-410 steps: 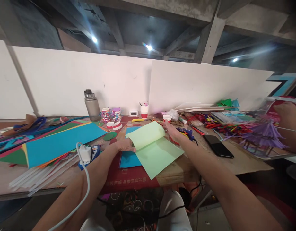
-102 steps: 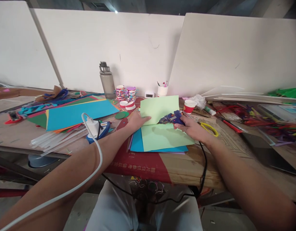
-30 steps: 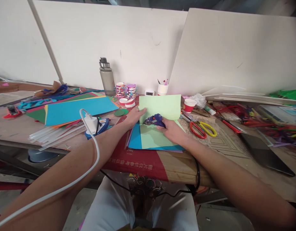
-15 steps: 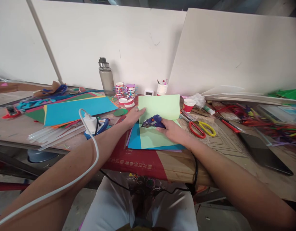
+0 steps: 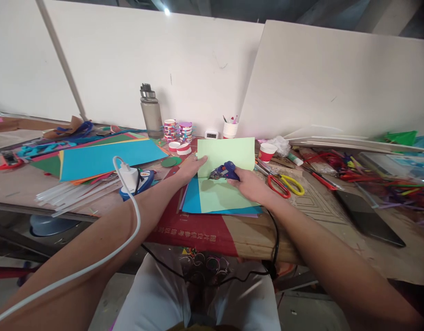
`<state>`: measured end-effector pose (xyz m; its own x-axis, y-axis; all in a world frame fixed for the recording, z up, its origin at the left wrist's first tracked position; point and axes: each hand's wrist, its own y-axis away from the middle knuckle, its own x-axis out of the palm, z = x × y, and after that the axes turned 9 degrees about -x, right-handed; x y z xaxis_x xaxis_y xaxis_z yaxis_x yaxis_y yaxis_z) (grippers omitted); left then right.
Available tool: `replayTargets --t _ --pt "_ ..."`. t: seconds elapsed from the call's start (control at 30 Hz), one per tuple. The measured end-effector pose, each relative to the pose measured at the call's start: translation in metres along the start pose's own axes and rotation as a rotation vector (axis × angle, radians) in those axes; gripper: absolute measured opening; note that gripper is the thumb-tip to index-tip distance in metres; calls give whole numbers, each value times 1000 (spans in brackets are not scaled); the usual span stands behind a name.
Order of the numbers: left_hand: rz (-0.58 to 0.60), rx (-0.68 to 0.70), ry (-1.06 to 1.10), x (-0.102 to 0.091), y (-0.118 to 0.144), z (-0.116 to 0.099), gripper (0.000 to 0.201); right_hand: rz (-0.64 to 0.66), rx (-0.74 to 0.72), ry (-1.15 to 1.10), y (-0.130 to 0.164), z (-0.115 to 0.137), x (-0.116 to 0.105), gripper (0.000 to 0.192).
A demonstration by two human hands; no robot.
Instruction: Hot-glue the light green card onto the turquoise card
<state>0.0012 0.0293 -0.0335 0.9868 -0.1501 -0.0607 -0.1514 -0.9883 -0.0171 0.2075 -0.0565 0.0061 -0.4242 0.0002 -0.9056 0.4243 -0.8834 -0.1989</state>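
My right hand (image 5: 248, 183) is wrapped round a dark blue glue gun (image 5: 227, 171), its nozzle pointing left and low over light green paper (image 5: 226, 151). That paper is folded, with its far half standing up and its near half lying flat. At the raised half's left edge, my left hand (image 5: 193, 166) pinches the paper between thumb and fingers. Beneath the green paper lies a blue sheet (image 5: 191, 200), with a purple edge showing under it.
Left of me are coloured sheets (image 5: 105, 158), clear glue sticks (image 5: 63, 197) and a plugged-in power strip (image 5: 138, 184). A bottle (image 5: 151, 112) and paper cups (image 5: 267, 151) stand behind. Scissors (image 5: 284, 185) and a black phone-like slab (image 5: 369, 218) lie right. A white cable (image 5: 138, 234) crosses my left arm.
The glue gun has shifted slightly right along the fold, and its nozzle now tilts a little further down. My left hand keeps its place on the paper. The view has turned slightly.
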Motion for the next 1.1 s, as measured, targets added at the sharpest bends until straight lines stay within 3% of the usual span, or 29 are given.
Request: replayTargets --t 0.13,0.3,0.4,0.57,0.8,1.1 --pt "109 -12 64 -2 -2 1 60 23 140 52 9 -21 -21 22" --pt "34 -25 8 -5 -5 3 64 34 238 126 19 -35 -46 24" --pt "46 -16 14 -6 -5 3 65 46 277 165 23 -33 -53 26" --pt "70 5 35 -5 -5 1 63 -3 317 238 24 -33 -52 27" --pt "93 -13 90 -1 -5 0 69 -2 242 170 19 -35 -41 28" --pt "95 15 70 -3 -6 1 67 -5 336 256 22 -52 -49 28"
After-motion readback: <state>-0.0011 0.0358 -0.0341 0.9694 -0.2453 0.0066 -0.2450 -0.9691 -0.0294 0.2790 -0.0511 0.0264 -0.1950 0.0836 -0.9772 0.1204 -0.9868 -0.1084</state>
